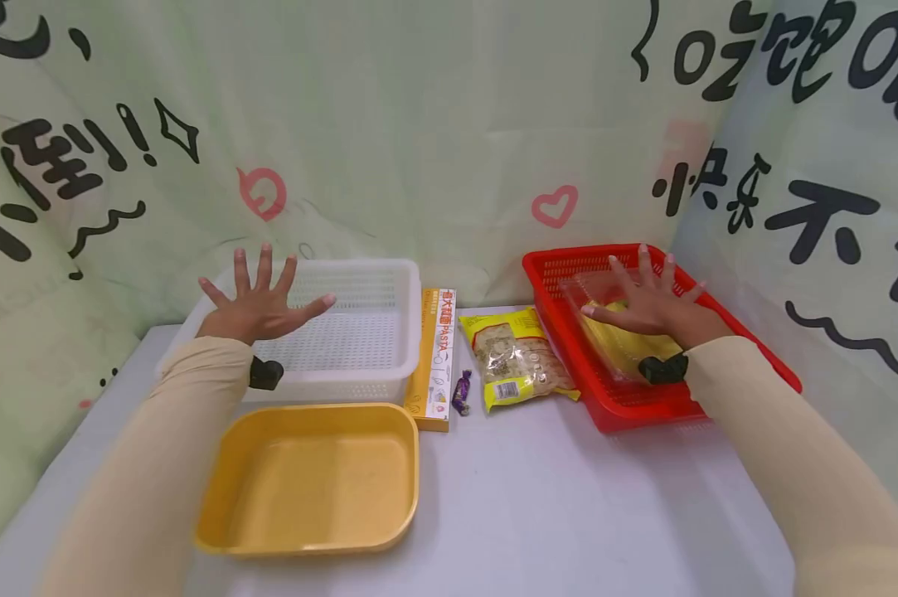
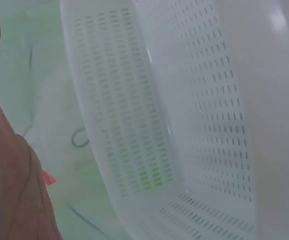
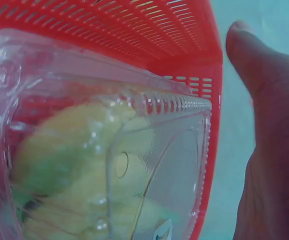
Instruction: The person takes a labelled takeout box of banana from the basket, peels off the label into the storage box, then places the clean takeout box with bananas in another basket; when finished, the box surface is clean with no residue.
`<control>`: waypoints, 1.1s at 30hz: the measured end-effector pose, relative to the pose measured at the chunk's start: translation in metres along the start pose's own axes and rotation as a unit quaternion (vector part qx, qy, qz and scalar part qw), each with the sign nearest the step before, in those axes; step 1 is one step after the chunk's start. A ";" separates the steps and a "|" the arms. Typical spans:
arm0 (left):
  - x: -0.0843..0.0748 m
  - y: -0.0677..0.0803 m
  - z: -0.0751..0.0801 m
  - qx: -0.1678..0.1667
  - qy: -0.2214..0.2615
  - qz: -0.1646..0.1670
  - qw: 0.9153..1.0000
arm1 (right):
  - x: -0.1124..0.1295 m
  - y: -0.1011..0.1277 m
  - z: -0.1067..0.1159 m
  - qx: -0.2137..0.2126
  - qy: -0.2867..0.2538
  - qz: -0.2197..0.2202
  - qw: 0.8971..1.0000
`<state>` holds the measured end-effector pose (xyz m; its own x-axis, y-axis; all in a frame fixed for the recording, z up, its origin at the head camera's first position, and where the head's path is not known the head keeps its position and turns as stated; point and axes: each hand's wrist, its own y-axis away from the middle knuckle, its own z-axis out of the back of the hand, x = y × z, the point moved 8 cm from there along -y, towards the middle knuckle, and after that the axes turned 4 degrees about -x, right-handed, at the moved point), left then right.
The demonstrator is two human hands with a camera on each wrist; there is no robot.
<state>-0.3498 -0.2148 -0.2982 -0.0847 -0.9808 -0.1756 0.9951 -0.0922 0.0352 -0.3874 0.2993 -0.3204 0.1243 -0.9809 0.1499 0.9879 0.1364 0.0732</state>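
Note:
My left hand (image 1: 258,298) hovers with fingers spread above the left part of a white perforated basket (image 1: 374,332), holding nothing. The left wrist view shows that basket's slotted wall (image 2: 194,125) beside my thumb (image 2: 4,150). My right hand (image 1: 646,300) is spread flat over a clear plastic clamshell box (image 1: 601,332) with yellow food inside, which lies in a red perforated basket (image 1: 628,402). In the right wrist view the clamshell box (image 3: 99,150) fills the red basket (image 3: 134,30), and my thumb (image 3: 269,125) is at the right, apart from it.
A yellow tub (image 1: 310,477) stands in front of the white basket. Between the baskets lie an orange pasta box (image 1: 434,356), a small purple candy (image 1: 461,391) and a yellow packet of food (image 1: 514,356). A printed cloth backdrop (image 1: 449,124) surrounds the white table (image 1: 568,514).

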 end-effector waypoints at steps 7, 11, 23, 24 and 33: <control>-0.018 -0.004 -0.004 0.015 0.002 -0.005 1.000 | -0.009 -0.003 0.002 0.018 -0.038 -0.003 0.999; -0.034 -0.012 -0.008 0.014 0.006 -0.020 1.000 | -0.016 -0.002 0.005 0.023 -0.084 0.011 0.996; -0.146 -0.039 -0.007 -0.054 0.056 -0.127 0.989 | -0.051 0.019 0.011 0.011 -0.208 0.032 0.978; -0.156 -0.040 -0.008 -0.062 0.062 -0.143 0.986 | -0.054 0.020 0.011 0.008 -0.209 0.025 0.978; -0.234 -0.035 -0.039 -0.039 0.211 -0.207 0.955 | -0.072 0.033 0.005 0.011 -0.259 -0.011 0.966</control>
<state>-0.3628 0.0247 -0.2965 -0.4597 -0.7053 -0.5396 0.8831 -0.4273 -0.1938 -0.3646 0.3747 -0.3236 0.0344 -0.7837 0.6201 0.9868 0.1248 0.1030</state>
